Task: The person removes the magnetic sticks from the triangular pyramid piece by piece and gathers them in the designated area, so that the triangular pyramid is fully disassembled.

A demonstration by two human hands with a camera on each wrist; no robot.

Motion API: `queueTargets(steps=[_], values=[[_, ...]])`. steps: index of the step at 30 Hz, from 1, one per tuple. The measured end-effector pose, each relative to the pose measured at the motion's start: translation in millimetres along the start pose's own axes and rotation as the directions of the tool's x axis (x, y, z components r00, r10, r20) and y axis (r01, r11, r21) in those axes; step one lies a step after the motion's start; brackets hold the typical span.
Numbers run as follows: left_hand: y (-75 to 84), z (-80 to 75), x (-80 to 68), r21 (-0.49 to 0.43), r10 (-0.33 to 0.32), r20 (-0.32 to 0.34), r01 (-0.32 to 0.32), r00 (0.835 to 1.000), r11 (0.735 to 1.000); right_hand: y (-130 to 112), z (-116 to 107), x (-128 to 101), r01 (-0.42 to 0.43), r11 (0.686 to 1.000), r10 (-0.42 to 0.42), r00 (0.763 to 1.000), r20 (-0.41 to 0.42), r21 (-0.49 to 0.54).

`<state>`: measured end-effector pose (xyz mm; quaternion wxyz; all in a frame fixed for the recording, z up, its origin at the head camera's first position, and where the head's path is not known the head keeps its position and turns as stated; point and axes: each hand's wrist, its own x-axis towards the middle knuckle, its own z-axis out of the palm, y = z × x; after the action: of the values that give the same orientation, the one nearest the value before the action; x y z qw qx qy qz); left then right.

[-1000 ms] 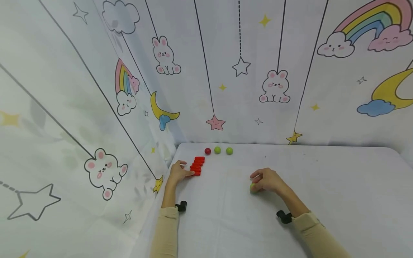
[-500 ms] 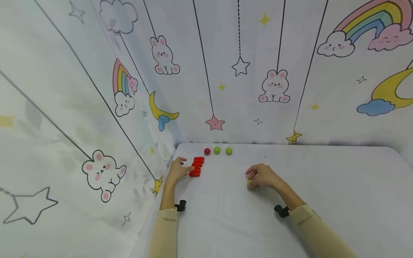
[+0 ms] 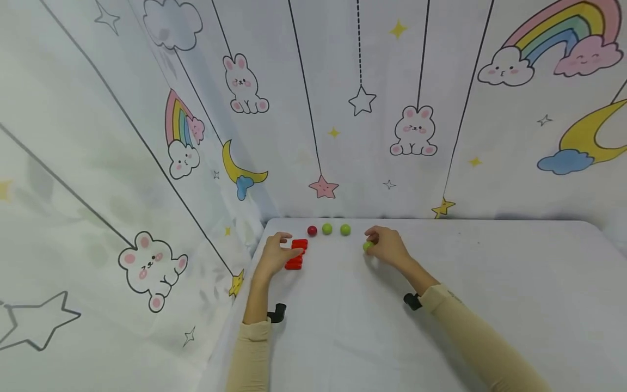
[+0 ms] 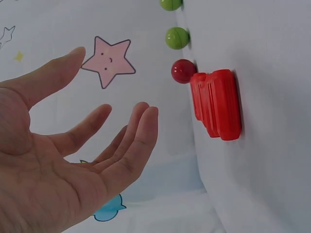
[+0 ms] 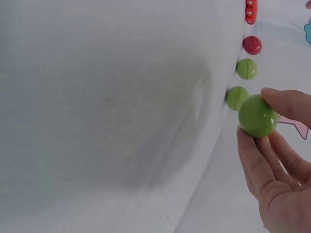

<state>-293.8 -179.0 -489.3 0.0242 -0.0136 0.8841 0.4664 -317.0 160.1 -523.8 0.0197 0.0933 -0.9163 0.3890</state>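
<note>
Between thumb and fingertips, my right hand (image 3: 389,247) pinches a shiny green ball (image 5: 258,115) near the back of the table. Just left of it, two more green balls (image 3: 345,230) and a dark red ball (image 3: 312,231) stand in a row; the wrist views show a seam line on some green ones. My left hand (image 3: 274,256) hovers beside a column of several red ridged cylinders (image 3: 294,266), partly covering them in the head view. Its fingers are spread and hold nothing, apart from the red pieces (image 4: 224,104) in the left wrist view.
A white cloth covers the table (image 3: 333,326). Its back edge meets a hanging curtain (image 3: 294,136) printed with bunnies, stars and rainbows, which also closes off the left side. Black wrist cameras (image 3: 413,301) sit at both cuffs.
My right hand has carried the green ball away from me and slightly left, toward the row of balls. My left hand has drawn off the nearest red cylinder and shifted a little farther back.
</note>
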Motion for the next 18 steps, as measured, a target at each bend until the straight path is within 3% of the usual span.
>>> queueTargets(steps=[8, 18], values=[[5.1, 17.4, -4.2, 0.032, 0.063, 0.051, -0.065, 0.997, 0.997, -1, 10, 26, 0.018, 1.0, -0.019, 0.999, -0.038, -0.011], [8.6, 36.0, -4.4, 0.07, 0.089, 0.151, -0.1, 0.985, 0.993, -11, 13, 51, -0.041, 0.999, 0.041, 0.999, 0.015, -0.024]])
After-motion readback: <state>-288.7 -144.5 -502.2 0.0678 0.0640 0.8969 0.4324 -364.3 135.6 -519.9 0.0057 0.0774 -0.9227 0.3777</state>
